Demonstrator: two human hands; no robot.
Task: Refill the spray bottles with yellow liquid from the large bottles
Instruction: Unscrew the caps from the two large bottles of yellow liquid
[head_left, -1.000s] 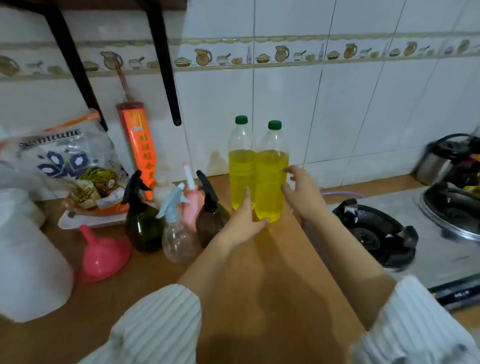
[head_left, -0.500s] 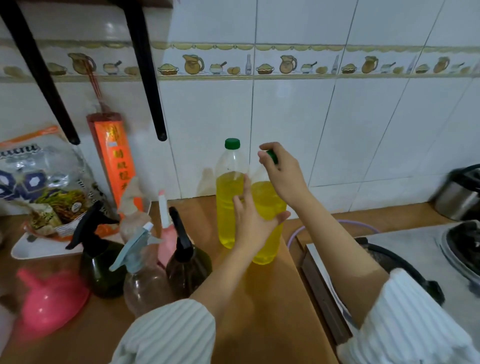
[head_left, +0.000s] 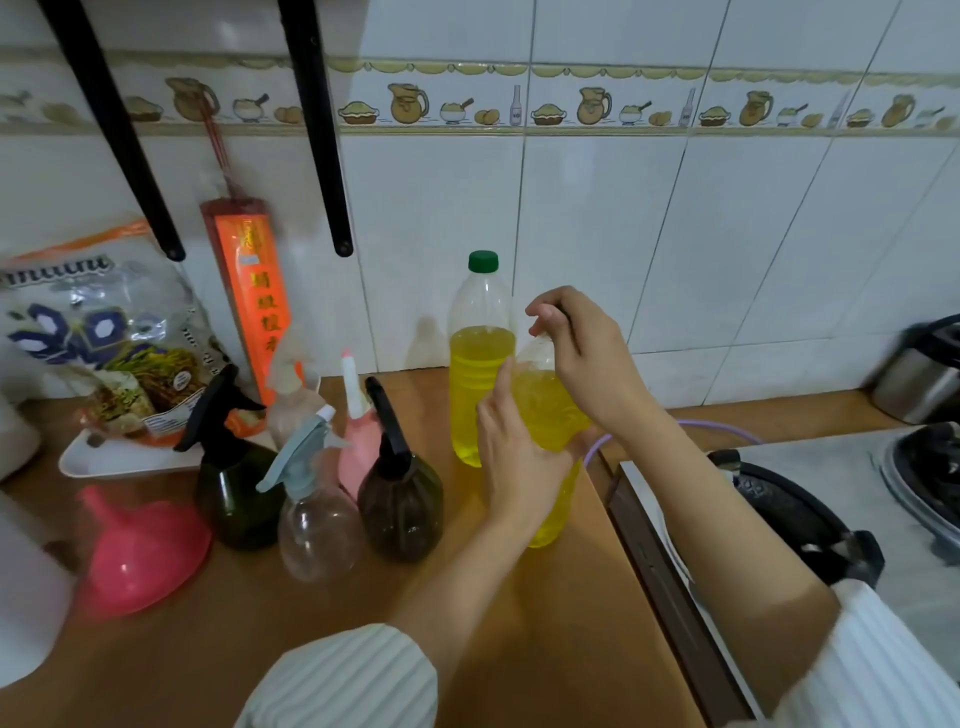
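Observation:
Two large clear bottles of yellow liquid stand on the wooden counter. The far one (head_left: 480, 374) keeps its green cap. My left hand (head_left: 511, 462) grips the body of the near bottle (head_left: 545, 410). My right hand (head_left: 582, 353) is closed over that bottle's top, so its cap is hidden. To the left stand several spray bottles: a dark green one (head_left: 234, 483), a clear one with a grey-blue trigger (head_left: 317, 525), a brown one with a black trigger (head_left: 400, 499), a pink one (head_left: 358, 447) and a pale one (head_left: 293, 395) behind. A pink funnel (head_left: 137, 551) lies beside them.
A white tray (head_left: 104, 460) with a food bag sits at the back left, and a white container (head_left: 26, 592) at the left edge. A gas stove (head_left: 810, 514) with a black burner fills the right. Two black shelf brackets (head_left: 317, 130) hang overhead.
My right hand went from the near bottle's side up to its cap and now covers the top. My left hand took hold of its body. The camera moved closer.

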